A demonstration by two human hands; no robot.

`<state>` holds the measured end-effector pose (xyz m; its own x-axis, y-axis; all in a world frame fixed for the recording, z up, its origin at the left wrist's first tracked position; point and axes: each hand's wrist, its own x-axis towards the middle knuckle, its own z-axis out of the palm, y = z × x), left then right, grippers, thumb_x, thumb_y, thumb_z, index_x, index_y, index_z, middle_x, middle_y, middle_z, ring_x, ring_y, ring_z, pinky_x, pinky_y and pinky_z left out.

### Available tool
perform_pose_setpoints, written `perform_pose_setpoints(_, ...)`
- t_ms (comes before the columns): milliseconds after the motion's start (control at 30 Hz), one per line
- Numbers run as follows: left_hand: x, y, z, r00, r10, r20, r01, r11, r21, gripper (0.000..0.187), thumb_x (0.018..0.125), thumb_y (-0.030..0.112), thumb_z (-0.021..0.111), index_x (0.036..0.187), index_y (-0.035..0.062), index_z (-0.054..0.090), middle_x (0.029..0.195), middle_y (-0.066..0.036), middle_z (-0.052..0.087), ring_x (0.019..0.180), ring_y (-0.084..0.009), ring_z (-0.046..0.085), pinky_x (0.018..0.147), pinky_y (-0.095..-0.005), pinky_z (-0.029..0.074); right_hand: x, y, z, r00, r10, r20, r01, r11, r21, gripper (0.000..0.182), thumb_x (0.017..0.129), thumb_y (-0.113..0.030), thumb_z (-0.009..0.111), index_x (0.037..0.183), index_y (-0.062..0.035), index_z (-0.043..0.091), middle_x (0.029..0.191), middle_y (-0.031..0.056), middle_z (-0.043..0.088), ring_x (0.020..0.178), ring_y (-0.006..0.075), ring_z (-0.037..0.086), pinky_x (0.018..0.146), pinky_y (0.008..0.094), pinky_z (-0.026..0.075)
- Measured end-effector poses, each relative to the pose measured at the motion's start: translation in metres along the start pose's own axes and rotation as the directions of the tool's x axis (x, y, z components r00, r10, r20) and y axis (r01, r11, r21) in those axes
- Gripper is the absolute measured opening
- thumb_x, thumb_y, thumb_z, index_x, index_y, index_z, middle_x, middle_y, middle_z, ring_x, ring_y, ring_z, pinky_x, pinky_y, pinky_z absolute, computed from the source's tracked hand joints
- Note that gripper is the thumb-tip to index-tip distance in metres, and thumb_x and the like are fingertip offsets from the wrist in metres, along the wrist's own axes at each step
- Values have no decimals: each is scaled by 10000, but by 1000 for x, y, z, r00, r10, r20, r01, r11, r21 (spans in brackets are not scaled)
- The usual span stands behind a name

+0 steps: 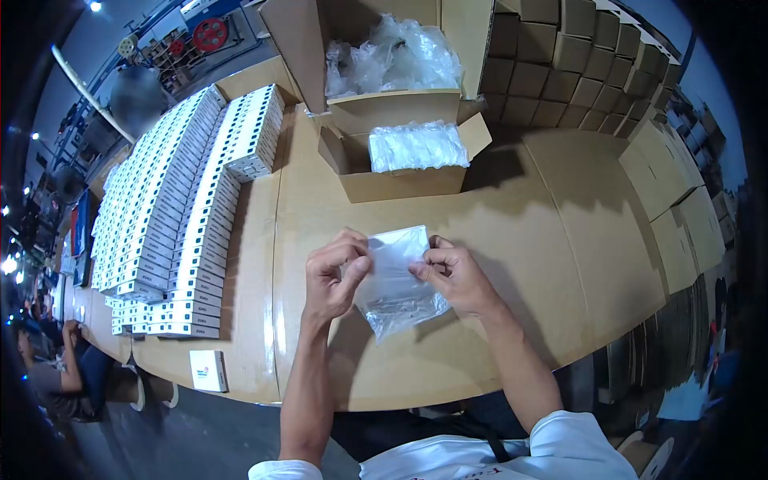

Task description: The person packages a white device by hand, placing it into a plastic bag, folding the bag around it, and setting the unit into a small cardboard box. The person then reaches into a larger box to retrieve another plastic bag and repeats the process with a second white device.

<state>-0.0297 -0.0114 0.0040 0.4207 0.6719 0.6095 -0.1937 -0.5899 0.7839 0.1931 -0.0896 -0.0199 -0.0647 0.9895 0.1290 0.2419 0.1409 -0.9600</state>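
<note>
Between my hands, above the cardboard-covered table, is a clear plastic bag [402, 280]. A pale flat shape with a straight white top edge shows in its upper part; whether it is a box inside is hard to tell. The bag's lower end hangs loose and crinkled. My left hand [339, 270] is closed, fingers curled, at the bag's left edge. On the opposite edge, my right hand [452, 276] pinches the plastic between thumb and fingers. Just beyond stands an open carton [404, 187] holding a stack of wrapped clear packets [418, 147].
Long rows of small white boxes [172, 200] are stacked at left. One white box [208, 371] lies near the front edge. A larger carton [396, 106] of loose plastic bags [392, 60] stands behind. Brown cartons [560, 68] are piled at back right; a person [68, 360] sits far left.
</note>
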Motion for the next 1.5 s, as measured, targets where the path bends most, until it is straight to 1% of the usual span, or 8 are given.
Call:
perform_pose_setpoints(200,-3,-10,-14,984,-14,-176,-37,959,-282,363,1035,263,556,751,63,452,714,-19,408,694,-149,408,649,-302,333,-1,-17,-2,995,72,-62,-65,992,104,233,939,-122,720,836,77,655,917,32,518,750,86,540,668,259,482)
perform_pose_setpoints(300,1,-9,-11,969,-92,-230,28,963,-266,536,826,435,819,1001,76,461,923,-37,463,824,-143,448,744,-302,394,0,-13,2,981,-3,-194,37,984,175,250,942,-122,719,840,92,641,931,48,524,799,102,593,720,260,526)
perform_pose_setpoints(400,-3,-5,9,915,-362,-180,315,918,-242,732,689,305,938,1155,50,435,1035,-49,531,1017,-172,572,877,-329,482,2,-9,9,931,-104,-350,160,978,137,258,936,-147,732,867,93,667,963,57,536,823,113,618,735,263,546)
perform_pose_setpoints(500,-4,-3,32,892,-451,-46,431,875,-221,586,807,86,843,1278,-13,510,1193,-112,637,1078,-173,635,929,-327,522,0,-11,8,919,-92,-383,68,995,-74,233,926,-127,740,882,91,671,997,56,537,829,122,626,738,265,550)
perform_pose_setpoints(867,-4,-2,14,798,-602,-26,601,798,-50,173,917,111,747,999,-42,748,866,-48,735,767,-73,633,666,-232,499,4,2,3,877,-62,-476,196,952,236,200,901,-115,767,937,65,687,1059,52,556,879,81,563,646,204,473)
perform_pose_setpoints(1200,-2,3,25,802,-595,44,595,803,11,285,846,107,818,1065,-35,705,966,-74,743,874,-120,678,803,-284,549,1,-9,-8,883,-77,-463,162,976,147,164,941,-26,651,1082,24,720,1035,67,561,934,99,572,751,219,508)
perform_pose_setpoints(1300,-3,3,24,776,-612,154,615,788,33,296,848,98,815,1083,-34,694,993,-72,740,884,-119,674,800,-289,549,4,-18,-28,789,-104,-606,291,931,219,447,943,-19,651,1371,-17,521,1196,99,584,1060,135,597,900,270,504)
perform_pose_setpoints(1500,2,12,32,699,-669,254,673,735,84,290,841,85,815,1077,-34,696,980,-67,739,880,-110,669,796,-286,547,5,-16,-36,811,-208,-547,471,787,398,684,922,15,673,1453,-74,251,1200,138,597,1107,176,601,929,313,521)
